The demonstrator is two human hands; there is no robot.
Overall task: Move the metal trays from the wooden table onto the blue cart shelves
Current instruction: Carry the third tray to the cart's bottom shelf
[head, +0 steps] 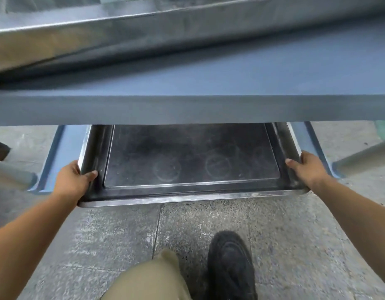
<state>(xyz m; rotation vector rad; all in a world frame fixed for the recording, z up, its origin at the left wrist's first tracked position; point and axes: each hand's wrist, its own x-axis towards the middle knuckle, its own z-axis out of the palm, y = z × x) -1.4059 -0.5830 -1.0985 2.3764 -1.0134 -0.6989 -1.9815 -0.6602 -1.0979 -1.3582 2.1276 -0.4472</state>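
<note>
Your left hand (73, 180) grips the near left corner of the dark rectangular metal tray (191, 156), thumb curled over its rim. Your right hand (306, 167) holds the right edge the same way. The tray spans between your hands, its far end hidden under the blue cart's upper shelf (187, 109). Beyond your hands, a second, shiny metal tray (144, 33) lies on that shelf.

The tray (191, 161) lay half under the upper shelf (187, 109), its near edge out over the floor (295, 234). The left hand (73, 180) held its left rim, the right hand (306, 167) its right. Above it, a second tray (144, 33) sat on that shelf.
</note>
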